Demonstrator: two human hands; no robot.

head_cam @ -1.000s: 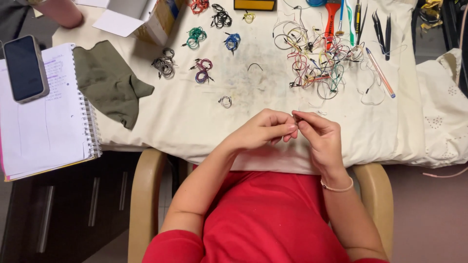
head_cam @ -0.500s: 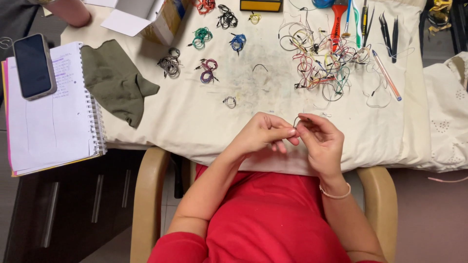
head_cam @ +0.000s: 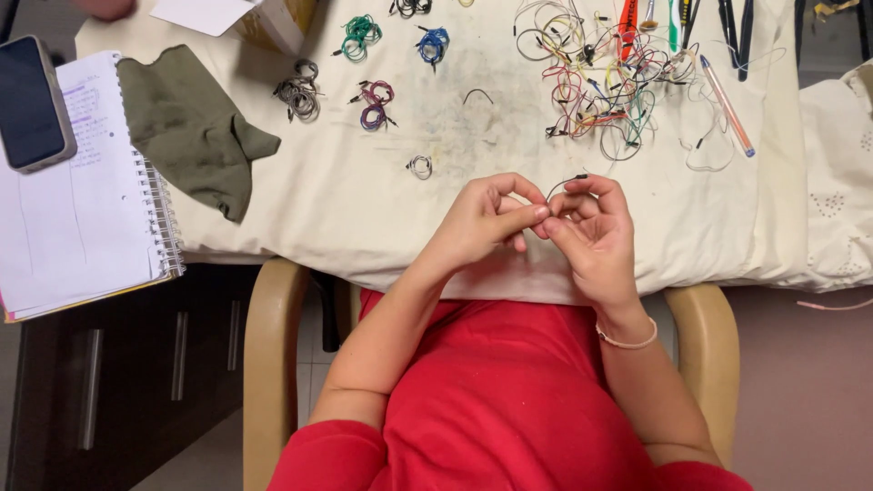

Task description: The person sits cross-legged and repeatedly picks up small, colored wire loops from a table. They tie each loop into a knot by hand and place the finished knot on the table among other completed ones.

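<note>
Your left hand (head_cam: 486,218) and right hand (head_cam: 587,232) meet at centre frame, fingertips pinched together over the cloth-covered table (head_cam: 364,209). Between them arches a thin dark wire (head_cam: 566,182), held at both ends just above your fingertips. Its ends are hidden by your fingers, and its colour is hard to make out.

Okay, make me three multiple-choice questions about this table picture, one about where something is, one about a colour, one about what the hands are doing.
1. The phone lies on: A the notebook; B the olive cloth; C the chair.
2. The wire coil beside the blue coil is: A yellow; B green; C white.
3. The thin wire is: A lying loose on the table; B pinched between both hands; C held in one hand only.

Answers: 1 A, it rests on the page's top corner. 2 B, clearly green. 3 B, left hand and right hand meet on it.
</note>
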